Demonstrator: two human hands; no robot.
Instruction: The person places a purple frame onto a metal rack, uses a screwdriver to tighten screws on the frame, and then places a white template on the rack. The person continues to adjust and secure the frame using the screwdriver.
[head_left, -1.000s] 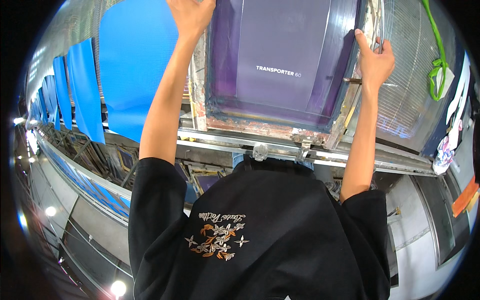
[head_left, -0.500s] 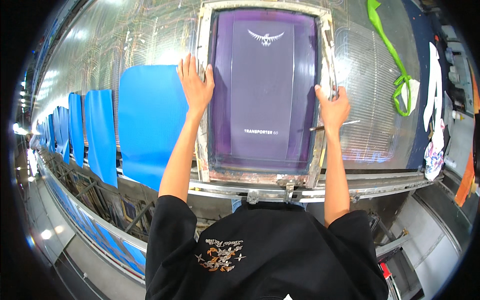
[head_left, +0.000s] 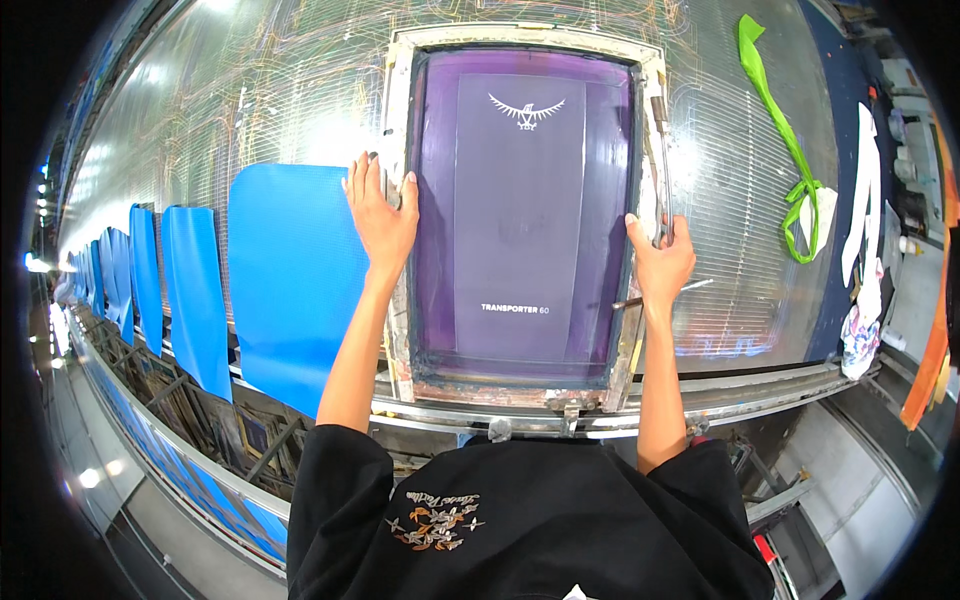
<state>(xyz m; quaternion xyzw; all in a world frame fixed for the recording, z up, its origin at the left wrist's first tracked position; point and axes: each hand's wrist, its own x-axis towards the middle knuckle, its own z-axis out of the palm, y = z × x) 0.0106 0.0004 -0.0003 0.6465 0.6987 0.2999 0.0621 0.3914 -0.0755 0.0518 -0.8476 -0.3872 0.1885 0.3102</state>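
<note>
A large screen-printing frame [head_left: 400, 120] with a purple mesh [head_left: 520, 220] and a pale bird-shaped emblem lies flat on the long glass table [head_left: 250, 100]. My left hand [head_left: 380, 215] grips the frame's left rail. On the right rail my right hand [head_left: 657, 262] is closed, next to a thin metal bar [head_left: 662, 160] running along that side. Both forearms reach up from my black shirt at the lower edge.
Several blue fabric panels [head_left: 295, 270] lie in a row to the left of the frame. A green strap [head_left: 785, 140] and white cloths [head_left: 865, 230] lie at the right. A metal rail [head_left: 760, 385] runs along the table's near edge.
The frame now sits lower and fuller in view, and both hands have come down along its side rails toward me. The view has tilted up the table.
</note>
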